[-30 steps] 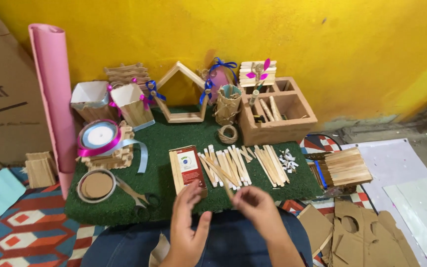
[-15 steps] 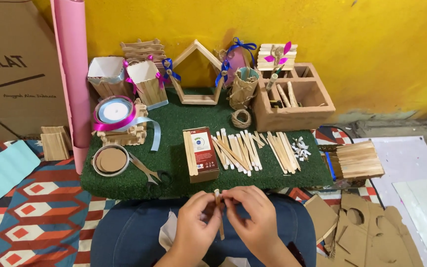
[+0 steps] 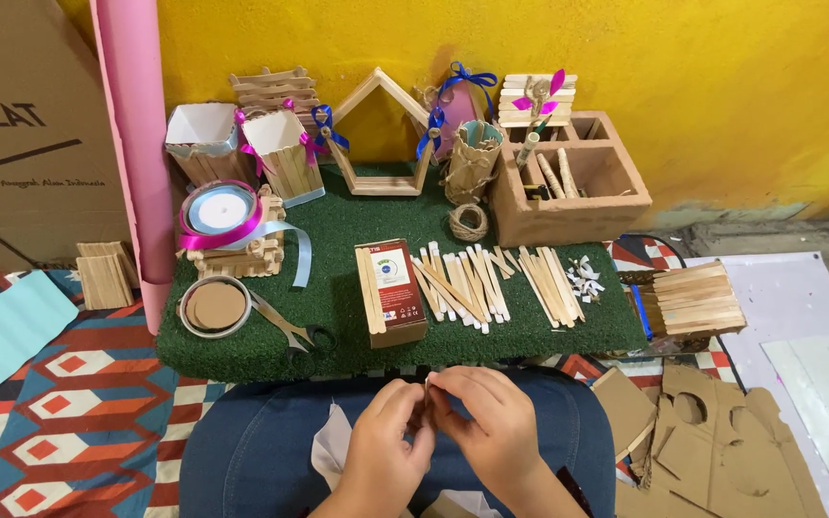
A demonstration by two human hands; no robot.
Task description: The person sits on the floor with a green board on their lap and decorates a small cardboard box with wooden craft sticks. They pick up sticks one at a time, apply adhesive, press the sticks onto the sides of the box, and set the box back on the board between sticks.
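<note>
**Pinching a thin wooden stick over the lap**

Pinching together at the fingertips, the left hand (image 3: 381, 451) and right hand (image 3: 491, 432) meet above the person's blue-jeaned lap (image 3: 242, 451), closed around a thin wooden stick (image 3: 427, 382). Only a small pale tip shows between the fingers; the rest is hidden, so its full length cannot be read. That tip points up and away from the person, toward the surface, which suggests the long axis runs roughly upright and slightly forward.

Judging by the loose sticks (image 3: 462, 283) lying nearby, it is likely very light, flat and stiff along its length, yet easy to snap if bent across the flat. Its smooth faces could slip, so a hold on the narrow edges near each end, as both hands appear to have, seems safest.

Just beyond the hands, the green turf surface (image 3: 338, 336) carries those sticks in rows, lying mostly front to back. Left of them sits a small red-and-white box (image 3: 393, 288), then scissors (image 3: 290, 326) and a round tin lid (image 3: 215, 307). Farther back stand a house-shaped stick frame (image 3: 381, 134) and a wooden compartment box (image 3: 577, 182).
</note>
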